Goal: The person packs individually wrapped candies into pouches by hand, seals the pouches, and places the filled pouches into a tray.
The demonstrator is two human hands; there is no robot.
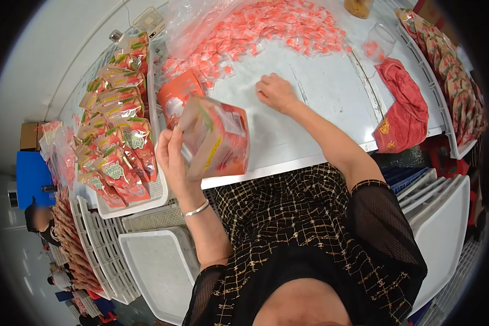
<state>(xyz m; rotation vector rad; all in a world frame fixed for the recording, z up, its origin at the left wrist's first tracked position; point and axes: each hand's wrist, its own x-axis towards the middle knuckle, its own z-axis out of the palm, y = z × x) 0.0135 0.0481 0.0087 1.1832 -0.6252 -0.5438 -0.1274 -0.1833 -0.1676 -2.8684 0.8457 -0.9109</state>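
Note:
My left hand (171,155) grips a red and tan printed pouch (231,133) by its side, holding it tilted above the table's front edge. Over the table (261,130), my right hand (277,92) has its fingers curled in; whether anything is in them is hidden. Beyond it lies a wide heap of small clear-wrapped pink-red pieces (271,24). An orange-red packet (176,95) is just behind the pouch in my left hand.
At left, a white tray (160,195) holds rows of filled pouches (117,168). Another tray (456,149) of pouches stands at right, near a red cloth (402,106) and a clear container (380,41). White trays (157,266) are stacked below. People are in the left background.

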